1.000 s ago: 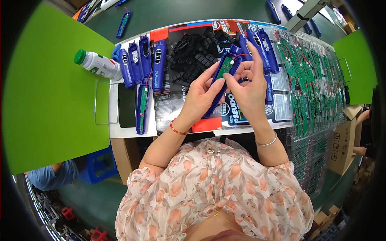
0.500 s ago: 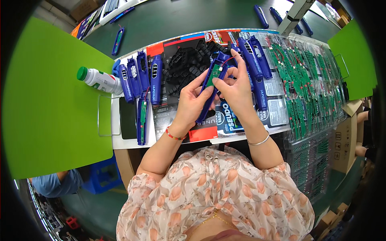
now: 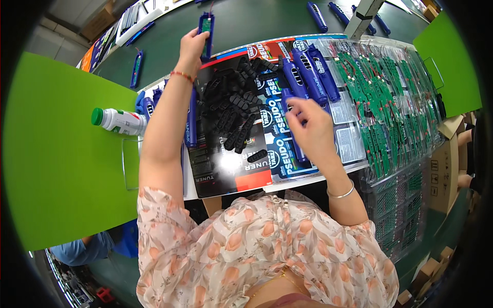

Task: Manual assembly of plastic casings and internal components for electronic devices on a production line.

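Large white capital letters stand on a black printed sheet, with smaller print near its left edge. On the blue printed sheet beside it, bold white lettering repeats in rows next to round lettered emblems. Pale lettering runs lengthwise along a blue casing. Dark framed symbols mark a cardboard box. The label on a white bottle is too small to read.

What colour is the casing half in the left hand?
The casing half is deep blue, best seen in the head view.
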A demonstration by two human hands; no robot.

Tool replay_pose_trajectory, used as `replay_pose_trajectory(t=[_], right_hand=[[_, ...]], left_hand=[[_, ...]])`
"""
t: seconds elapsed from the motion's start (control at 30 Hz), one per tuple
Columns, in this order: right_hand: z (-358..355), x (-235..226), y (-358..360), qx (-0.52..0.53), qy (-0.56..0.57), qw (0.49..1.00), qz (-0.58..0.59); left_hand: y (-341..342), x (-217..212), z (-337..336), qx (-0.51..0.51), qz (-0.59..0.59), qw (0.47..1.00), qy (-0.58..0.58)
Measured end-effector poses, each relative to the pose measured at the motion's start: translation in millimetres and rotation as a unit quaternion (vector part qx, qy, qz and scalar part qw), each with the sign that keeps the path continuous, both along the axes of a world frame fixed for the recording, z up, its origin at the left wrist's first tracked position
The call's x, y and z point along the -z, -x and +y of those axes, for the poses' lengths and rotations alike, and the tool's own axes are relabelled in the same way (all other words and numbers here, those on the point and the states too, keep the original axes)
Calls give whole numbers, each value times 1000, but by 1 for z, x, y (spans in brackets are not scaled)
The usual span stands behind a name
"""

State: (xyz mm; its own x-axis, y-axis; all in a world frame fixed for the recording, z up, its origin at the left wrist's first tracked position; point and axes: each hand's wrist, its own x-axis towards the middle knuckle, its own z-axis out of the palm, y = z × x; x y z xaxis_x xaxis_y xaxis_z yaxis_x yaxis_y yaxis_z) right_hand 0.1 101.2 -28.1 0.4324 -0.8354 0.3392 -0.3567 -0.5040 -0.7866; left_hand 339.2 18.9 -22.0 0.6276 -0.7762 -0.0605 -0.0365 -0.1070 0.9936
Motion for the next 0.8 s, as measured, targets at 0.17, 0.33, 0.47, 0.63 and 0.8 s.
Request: replay_pose_trajectory(t=[0.17,0.33,0.47,0.63,0.8], right_hand=[[32,4,-10,-167,143,969,117],[43,18,-17,-260,155,939,165],[43,20,-16,-241,128,946,173],[34,13,-8,-191,81,968,143],[21,-12,6,-105,-11,992,63]], left_hand=[[-80,75,-75,-58,-200,977,-46],[-72,82,-98,-69,-369,915,-146],[-69,77,-95,-51,-423,883,-198],[-54,70,-90,-128,-542,806,-200],[15,46,-113,-41,-644,764,5]])
